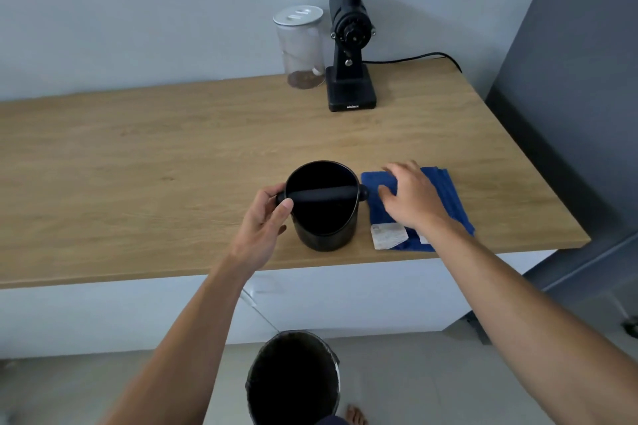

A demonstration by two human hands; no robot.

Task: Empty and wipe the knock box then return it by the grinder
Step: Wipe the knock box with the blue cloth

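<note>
The black knock box (324,231) stands upright near the front edge of the wooden counter (172,148), its knock bar running across the open top. My left hand (267,217) grips the left end of that bar and the box's left side. Just right of the box lies a folded blue cloth (445,190) with a white tag at its near edge. My right hand (411,197) rests flat on the cloth with fingers spread, not closed around it. The black grinder (350,55) stands at the back of the counter.
A clear jar (303,45) with a white lid and a few coffee beans stands left of the grinder. The grinder's cable (414,57) runs right along the wall. On the floor below the counter edge sits an open dark bin (293,379). A grey wall closes the right side.
</note>
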